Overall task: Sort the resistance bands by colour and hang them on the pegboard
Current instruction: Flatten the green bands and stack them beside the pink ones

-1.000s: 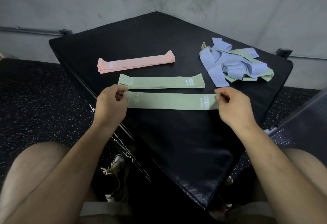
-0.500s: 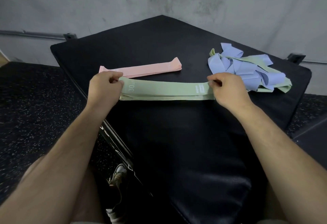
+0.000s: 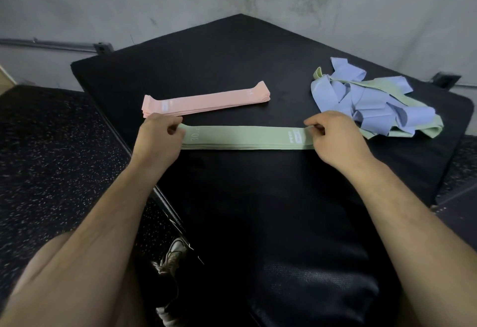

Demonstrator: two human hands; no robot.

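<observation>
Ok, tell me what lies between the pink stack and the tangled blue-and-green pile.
Only bare black pad, in the head view; the pink stack and tangled pile lie apart.

Left hand (image 3: 158, 142), right hand (image 3: 335, 141): bare. Forearms (image 3: 108, 218): unsleeved. Footwear: one pale lace-up trainer (image 3: 173, 255).

Green band (image 3: 245, 137): you moved it away from you and laid it on the second green band, which lay apart 1.0 s ago. The two now form one stack, lower edges showing beneath. Your left hand (image 3: 157, 139) and right hand (image 3: 333, 139) travelled with it; the left now sits just beside the pink stack (image 3: 206, 102).
</observation>
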